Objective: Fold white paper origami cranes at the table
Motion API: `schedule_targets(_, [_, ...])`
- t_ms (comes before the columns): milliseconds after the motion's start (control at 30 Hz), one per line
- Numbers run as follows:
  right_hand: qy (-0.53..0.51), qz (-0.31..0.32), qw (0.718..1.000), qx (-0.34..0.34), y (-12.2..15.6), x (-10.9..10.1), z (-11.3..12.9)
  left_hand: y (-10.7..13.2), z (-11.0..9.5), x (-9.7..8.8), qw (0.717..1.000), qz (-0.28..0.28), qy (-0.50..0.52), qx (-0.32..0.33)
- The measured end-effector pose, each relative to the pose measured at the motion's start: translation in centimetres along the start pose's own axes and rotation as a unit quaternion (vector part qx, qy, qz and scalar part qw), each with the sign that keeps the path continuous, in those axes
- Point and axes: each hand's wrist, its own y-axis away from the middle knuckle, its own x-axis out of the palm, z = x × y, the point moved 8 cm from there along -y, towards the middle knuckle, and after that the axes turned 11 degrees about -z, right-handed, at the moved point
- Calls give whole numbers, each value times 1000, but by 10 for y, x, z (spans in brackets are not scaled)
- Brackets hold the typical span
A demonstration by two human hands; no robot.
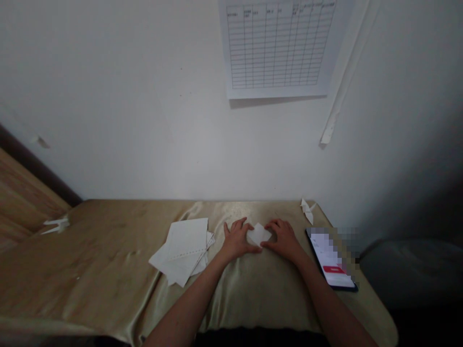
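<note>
A small folded piece of white paper (259,234), roughly diamond-shaped, lies between my two hands on the cloth-covered table. My left hand (238,239) curves around its left side, thumb at the lower corner and index finger at the upper left edge. On the other side, my right hand (284,238) grips the right edge the same way, its thumb close to the left one. Left of my left hand is a loose stack of white paper sheets (184,248), some at an angle. The fingers partly cover the folded paper's side corners.
To the right lies a phone (331,262) with a lit screen, partly pixelated. A folded paper figure (307,211) sits behind it, and another (56,225) rests at the far left. The satin tablecloth (108,270) is wrinkled. A printed chart (277,48) hangs on the wall.
</note>
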Motion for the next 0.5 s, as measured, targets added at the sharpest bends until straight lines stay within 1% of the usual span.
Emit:
schedule_targets(67, [-2,-1,1000,2,0,0,0,0,0,-1,1000,-5,1,-6])
schedule_targets(200, [-10,-18,1000,18,-2,1,-4,-2,1,-3,999,-34,5,-19])
schedule_targets(400, [-15,-42,998,47,-6,3,-11,-6,4,-1,999,-27,12,-35])
schedule_targets(500, [-10,-67,996,63,-8,1,-14,-9,4,-1,998,-42,2,-39])
